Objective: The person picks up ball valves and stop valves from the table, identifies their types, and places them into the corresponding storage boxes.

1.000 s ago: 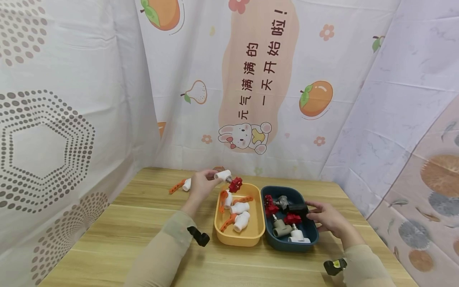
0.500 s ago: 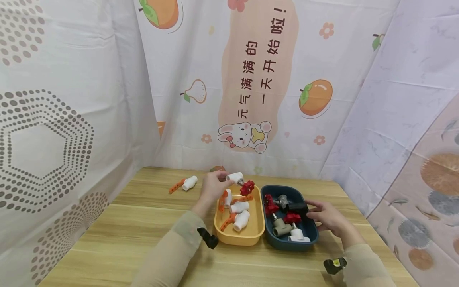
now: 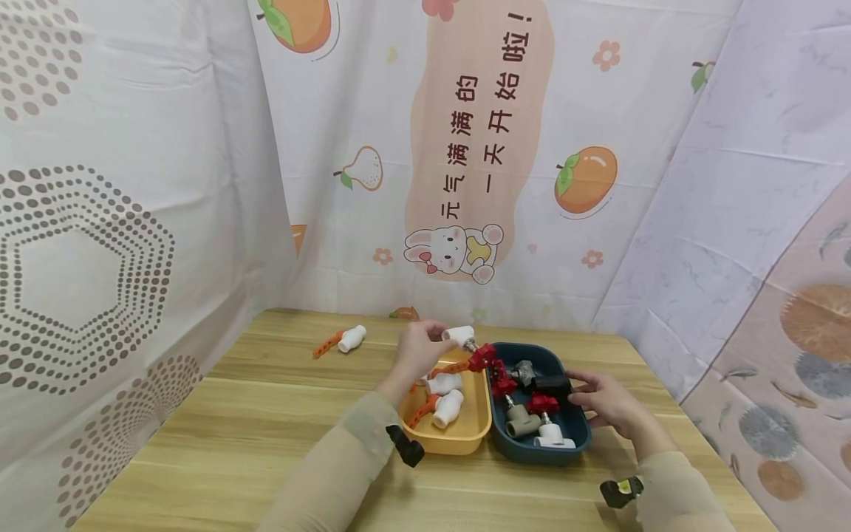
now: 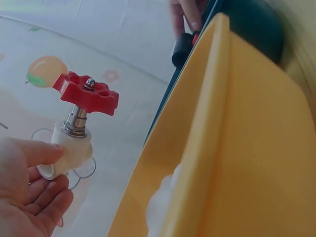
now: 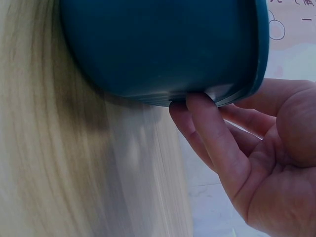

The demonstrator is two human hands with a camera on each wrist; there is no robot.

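Observation:
In the head view my left hand (image 3: pixel 417 349) pinches a white plastic stop valve (image 3: pixel 460 336) by its body, above the back of the yellow bin (image 3: pixel 444 445). The left wrist view shows the valve's red handwheel (image 4: pixel 89 93) on a metal stem, pointing away from the palm. My right hand (image 3: pixel 608 403) grips the right wall of the dark blue bin (image 3: pixel 541 457), fingertips against its outside and thumb over the rim. Inside the blue bin lie red-wheeled valves, among them a grey-brown one (image 3: pixel 521 423), a white one (image 3: pixel 552 434) and a black-bodied one (image 3: pixel 552 386).
Several white ball valves (image 3: pixel 448 409) with orange lever handles lie in the yellow bin. Another orange-handled ball valve (image 3: pixel 351 338) rests on the wooden table (image 3: pixel 253 414) at the back left. A printed curtain (image 3: pixel 372 244) hangs behind the table's far edge.
My left hand has carried the red-wheeled stop valve to the right across the back of the yellow bin, bringing its handwheel to the blue bin's rim. My right hand has stayed put.

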